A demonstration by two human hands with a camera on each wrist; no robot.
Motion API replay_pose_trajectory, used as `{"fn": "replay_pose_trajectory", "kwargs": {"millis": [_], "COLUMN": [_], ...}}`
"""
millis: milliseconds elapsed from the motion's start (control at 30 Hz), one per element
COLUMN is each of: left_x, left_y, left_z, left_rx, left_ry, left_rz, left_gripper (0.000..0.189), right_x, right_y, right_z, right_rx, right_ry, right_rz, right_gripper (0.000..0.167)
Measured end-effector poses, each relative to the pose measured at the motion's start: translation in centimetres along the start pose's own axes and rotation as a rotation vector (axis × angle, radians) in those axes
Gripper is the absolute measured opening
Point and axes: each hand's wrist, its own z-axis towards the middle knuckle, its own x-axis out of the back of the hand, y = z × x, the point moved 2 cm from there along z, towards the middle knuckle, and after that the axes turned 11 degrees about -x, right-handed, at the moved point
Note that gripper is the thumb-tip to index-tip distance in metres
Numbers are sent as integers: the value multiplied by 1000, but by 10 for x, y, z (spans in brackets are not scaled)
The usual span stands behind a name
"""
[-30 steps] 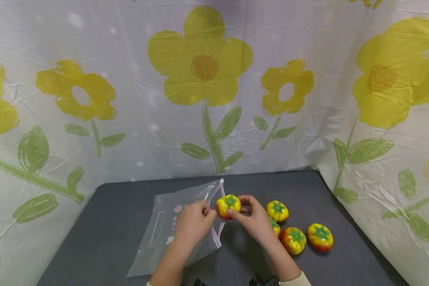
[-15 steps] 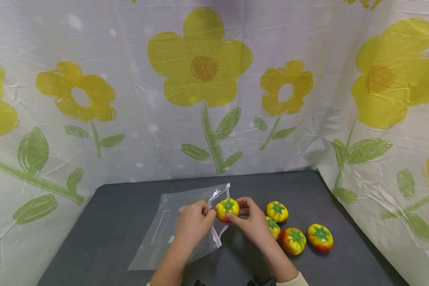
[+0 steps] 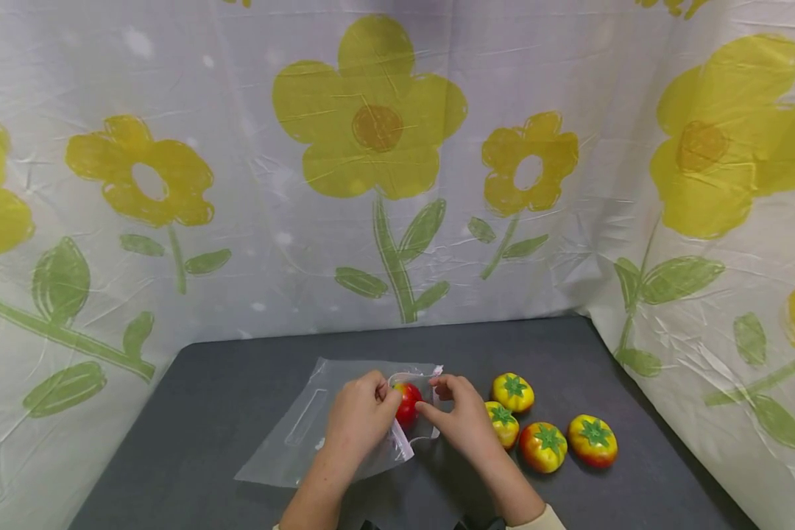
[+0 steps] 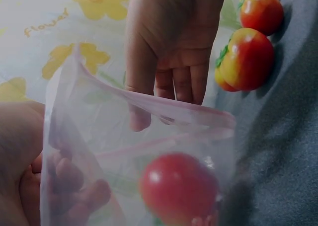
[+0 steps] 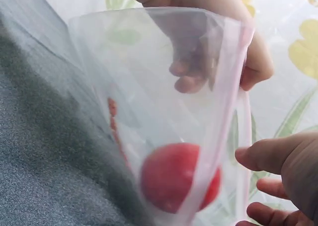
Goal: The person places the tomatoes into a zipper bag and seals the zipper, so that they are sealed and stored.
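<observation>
My left hand pinches the zip edge of a clear zip-lock bag, holding its mouth apart. Inside that bag, just past the pinkish zip strip, a tomato shows its smooth red underside, and no fingers are round it. My right hand hovers at the bag's mouth with fingers spread and relaxed. Through the left wrist view, the right thumb overlaps the opening while the other fingers stay outside. The left fingertips appear blurred through the plastic.
Several yellow-red tomatoes with green leafy tops, one of them a tomato at the far right, sit on the dark grey table beside the right forearm. A flower-print curtain hangs behind and around the table.
The tomato has left the right hand's grip and passed leftward into the bag, turning red side up. The right fingers have loosened; the bag's far corner has swung right and lower.
</observation>
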Motion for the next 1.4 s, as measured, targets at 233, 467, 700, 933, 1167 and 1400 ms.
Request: {"fn": "replay_pose_trajectory", "kwargs": {"millis": [233, 467, 700, 933, 1167, 1400], "left_x": [-1, -1, 1, 1, 0, 0], "left_y": [-1, -1, -2, -3, -3, -4], "left_z": [1, 1, 1, 1, 1, 1], "left_rx": [-13, -11, 14, 2, 22, 22], "left_ry": [13, 17, 21, 32, 27, 23], "left_rz": [9, 19, 15, 35, 32, 33], "left_gripper": [19, 18, 18, 18, 18, 18], "right_x": [1, 10, 27, 52, 77, 101], "right_y": [-1, -5, -4, 2, 10, 18], "right_z": [-2, 0, 5, 11, 14, 15], "right_rx": [38, 18, -51, -58, -124, -175], "right_ry": [1, 9, 33, 35, 33, 16], "right_rz": [-6, 0, -32, -32, -63, -60], "right_gripper": [37, 36, 36, 36, 42, 50]}}
